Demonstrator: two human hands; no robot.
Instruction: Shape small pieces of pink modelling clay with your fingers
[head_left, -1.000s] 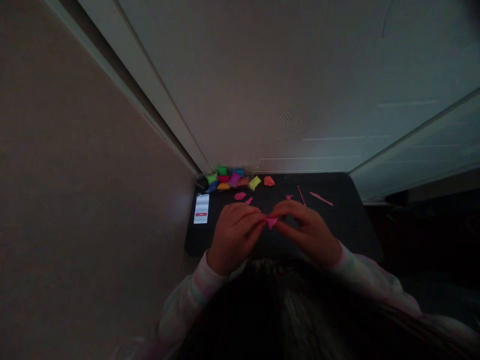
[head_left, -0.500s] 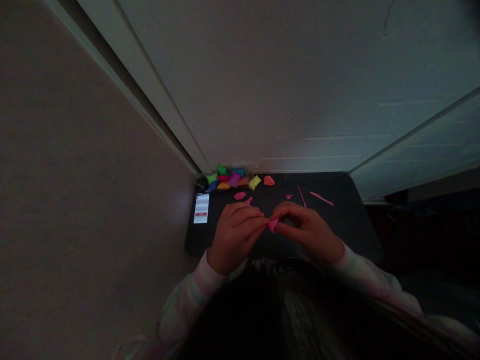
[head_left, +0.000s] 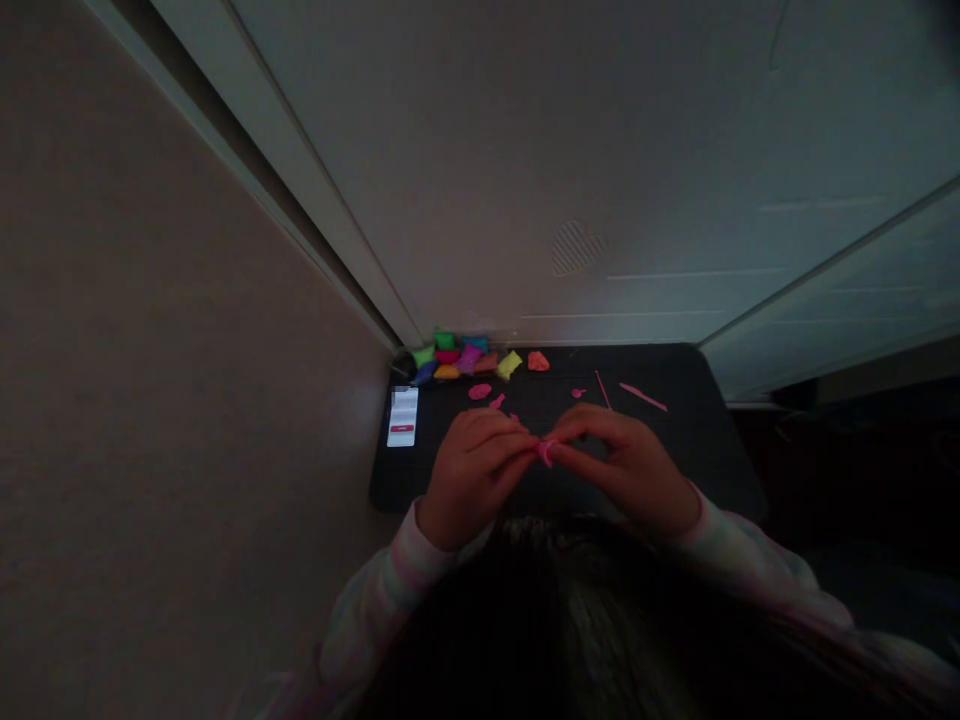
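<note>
Between my fingertips is a small piece of pink modelling clay [head_left: 545,454], held above the near part of the dark table [head_left: 697,450]. My left hand [head_left: 478,470] pinches it from the left, fingers closed together. From the right, my right hand [head_left: 626,460] grips it between thumb and forefinger. Beyond the hands lie a flat pink clay disc [head_left: 480,391], a smaller pink clay piece [head_left: 497,401] and a tiny pink piece with a thin tail [head_left: 577,393]. Another pink bit [head_left: 514,417] is partly hidden behind my left hand.
Several colourful clay packets [head_left: 454,358] sit along the back left, with a yellow packet [head_left: 509,365] and an orange lump [head_left: 538,361] beside them. A lit phone [head_left: 403,416] lies at left. A thin pink stick [head_left: 603,390] and a pink clay knife [head_left: 643,396] lie at right.
My right hand has shifted slightly right and its fingers have turned a little on the pink clay. The clay's visible shape looks more curved. My left hand is almost still.
</note>
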